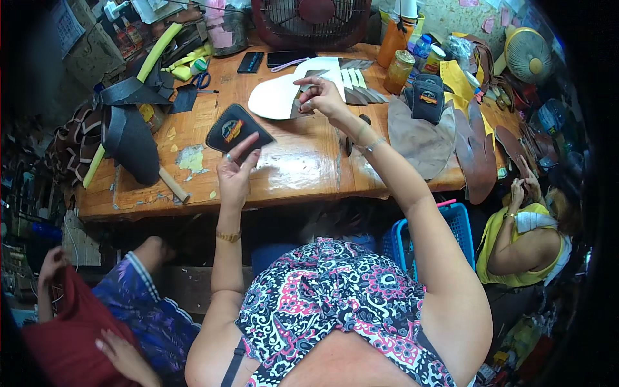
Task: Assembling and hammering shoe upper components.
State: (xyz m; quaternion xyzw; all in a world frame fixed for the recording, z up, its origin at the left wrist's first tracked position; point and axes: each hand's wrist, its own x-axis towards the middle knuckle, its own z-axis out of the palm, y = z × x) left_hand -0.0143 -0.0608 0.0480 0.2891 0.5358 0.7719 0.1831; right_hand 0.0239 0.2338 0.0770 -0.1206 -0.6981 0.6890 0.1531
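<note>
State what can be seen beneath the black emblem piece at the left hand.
Around the black emblem piece, the wooden table shows. The left hand overlaps the piece's lower part. Whatever lies directly beneath is covered, so cannot be told.

A leatherworking shop is indicated: the worn wooden bench (303,184) is heaped along its right edge with cut brown leather-like pieces (475,161) and toward its left edge with black ones. Blue-handled scissors (202,80) are laid near the far left corner; matching badged panels (427,99) are stacked toward the far right.
</note>
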